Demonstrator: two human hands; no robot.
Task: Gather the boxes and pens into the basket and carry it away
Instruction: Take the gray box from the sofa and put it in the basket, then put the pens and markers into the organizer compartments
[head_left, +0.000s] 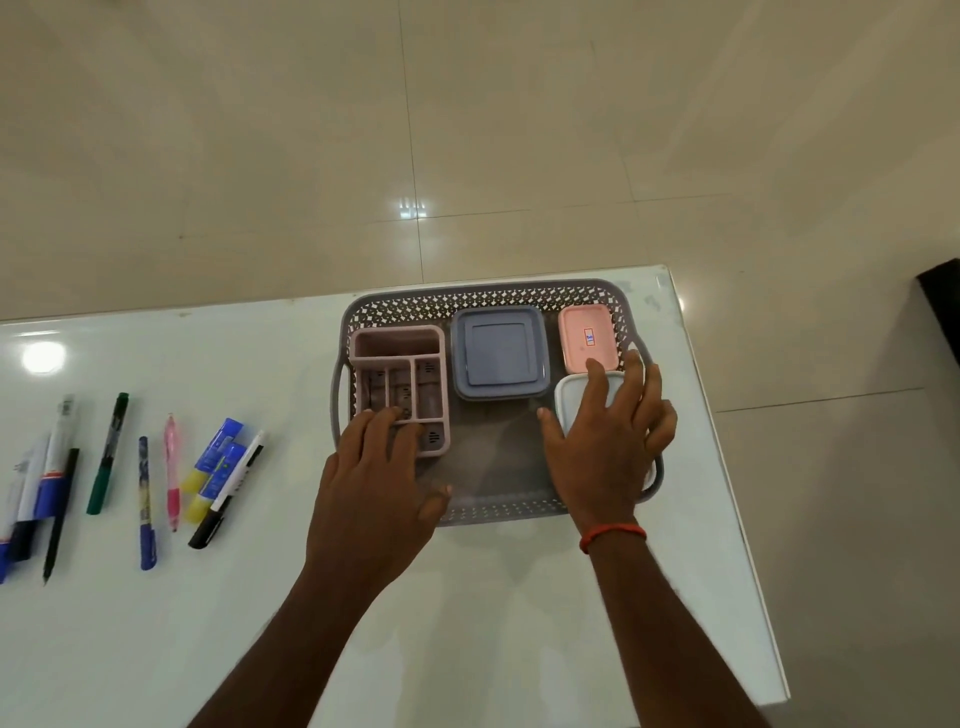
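Note:
A grey perforated basket (483, 300) sits on the white table. Inside it are a pink divided organiser box (397, 345) at the left, a blue-grey lidded box (500, 351) in the middle, a small pink lidded box (587, 332) at the back right, and a white lidded box (569, 397) in front of that. My left hand (382, 478) rests on the organiser's near end, fingers spread. My right hand (608, 441) lies over the white box, gripping it. Several pens and markers lie on the table to the left, among them a green marker (108, 452) and a pink pen (172, 467).
Two blue-and-yellow glue sticks (213, 462) lie among the pens. The table's right edge (727, 467) runs close to the basket, with tiled floor beyond. A dark object (943, 306) stands at the far right.

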